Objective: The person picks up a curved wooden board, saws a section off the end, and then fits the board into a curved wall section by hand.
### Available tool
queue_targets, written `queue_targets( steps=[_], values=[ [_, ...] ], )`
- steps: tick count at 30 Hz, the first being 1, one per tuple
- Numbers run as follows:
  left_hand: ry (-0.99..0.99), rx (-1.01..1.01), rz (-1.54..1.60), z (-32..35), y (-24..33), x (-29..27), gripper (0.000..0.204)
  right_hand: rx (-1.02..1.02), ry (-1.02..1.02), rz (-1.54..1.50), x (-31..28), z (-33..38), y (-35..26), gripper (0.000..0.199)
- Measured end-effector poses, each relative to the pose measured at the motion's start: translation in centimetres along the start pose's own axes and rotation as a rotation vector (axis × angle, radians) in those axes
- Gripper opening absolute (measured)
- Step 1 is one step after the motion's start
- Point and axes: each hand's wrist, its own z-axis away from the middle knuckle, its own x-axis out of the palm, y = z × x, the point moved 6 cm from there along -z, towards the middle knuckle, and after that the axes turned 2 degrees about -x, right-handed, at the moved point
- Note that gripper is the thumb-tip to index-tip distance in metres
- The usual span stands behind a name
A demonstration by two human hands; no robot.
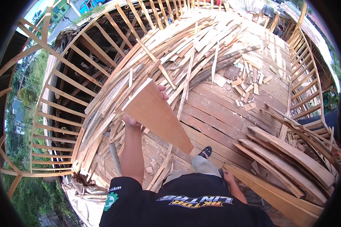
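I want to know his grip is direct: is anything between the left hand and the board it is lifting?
Nothing visible. The left hand grips the board directly at its upper end, thumb on the near edge, fingertips over the far edge.

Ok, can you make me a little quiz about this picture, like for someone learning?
1. True or false: the left hand grips a flat wooden board.
2. What does the right hand rest on? A) a long plank B) a hammer C) a bucket
3. Fill in: a big pile of wooden offcuts lies on the plank ____.

Key: 1 true; 2 A; 3 floor.
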Motion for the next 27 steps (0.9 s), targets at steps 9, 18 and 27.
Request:
queue_targets(
  steps=[9,18,27],
  values=[
    [-0.148,0.099,0.258,-22.2,-2.2,-4.5,0.102,-0.007,0.184,-0.22,-6.6,-6.8,-9.5,0.023],
    [-0.271,-0.022,0.398,-38.7,-12.1,-6.4,0.099,0.202,0.479,-0.021,-11.0,-14.7,-6.4,0.028],
    [-0.571,-0.39,0.462,-54.9,-26.6,-1.1,0.104,0.323,0.557,-0.31,-16.2,-18.0,-20.5,0.034]
  ],
)
